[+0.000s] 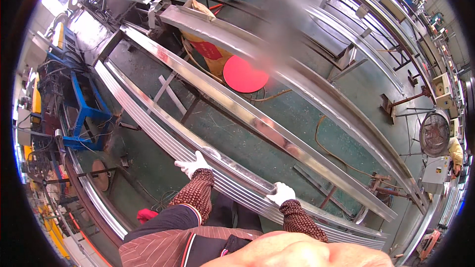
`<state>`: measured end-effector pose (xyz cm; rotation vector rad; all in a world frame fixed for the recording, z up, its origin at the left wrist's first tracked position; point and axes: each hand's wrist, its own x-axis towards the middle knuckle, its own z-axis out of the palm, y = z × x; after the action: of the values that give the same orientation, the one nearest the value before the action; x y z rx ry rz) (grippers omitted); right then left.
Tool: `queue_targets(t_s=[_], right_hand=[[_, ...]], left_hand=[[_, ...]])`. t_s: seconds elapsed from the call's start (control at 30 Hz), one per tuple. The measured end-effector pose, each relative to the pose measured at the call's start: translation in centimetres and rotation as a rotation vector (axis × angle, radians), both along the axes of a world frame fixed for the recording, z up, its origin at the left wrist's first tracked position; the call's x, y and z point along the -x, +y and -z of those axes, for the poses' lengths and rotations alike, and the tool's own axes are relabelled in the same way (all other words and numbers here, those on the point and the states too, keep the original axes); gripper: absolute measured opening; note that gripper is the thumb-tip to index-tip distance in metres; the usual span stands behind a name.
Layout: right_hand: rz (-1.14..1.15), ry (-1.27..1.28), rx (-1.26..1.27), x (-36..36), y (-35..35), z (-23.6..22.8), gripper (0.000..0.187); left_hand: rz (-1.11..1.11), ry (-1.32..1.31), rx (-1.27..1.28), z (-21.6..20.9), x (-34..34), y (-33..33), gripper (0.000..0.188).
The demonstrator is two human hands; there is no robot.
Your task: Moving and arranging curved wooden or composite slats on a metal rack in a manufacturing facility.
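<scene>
Long silver strips (235,188) lying side by side, with 1 rail (240,169) running beside them.
The narrow, shiny strips are stretching closely packed from far left to near right; the glossy rail is following the same slant along their far side.

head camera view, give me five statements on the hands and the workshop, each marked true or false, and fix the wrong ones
1. The left hand, white-gloved, is at the ribbed metal strips with its fingers spread. True.
2. The right hand is ungloved. False: it is white-gloved too.
3. The red disc lies nearer to the person than the ribbed metal strips. False: it is beyond them.
4. A blue frame stands on the left side of the picture. True.
5. The round fan stands at the picture's left edge. False: it is toward the right edge.
</scene>
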<state>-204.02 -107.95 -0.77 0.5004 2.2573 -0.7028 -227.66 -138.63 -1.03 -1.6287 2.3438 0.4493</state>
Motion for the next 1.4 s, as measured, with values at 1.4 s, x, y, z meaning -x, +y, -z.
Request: queue_targets(t_s=[1.4], right_hand=[[0.176, 0.153, 0.269, 5.2, 0.1, 2.8, 0.034]], left_hand=[[-0.114, 0.089, -0.146, -1.8, 0.1, -0.8, 0.130]])
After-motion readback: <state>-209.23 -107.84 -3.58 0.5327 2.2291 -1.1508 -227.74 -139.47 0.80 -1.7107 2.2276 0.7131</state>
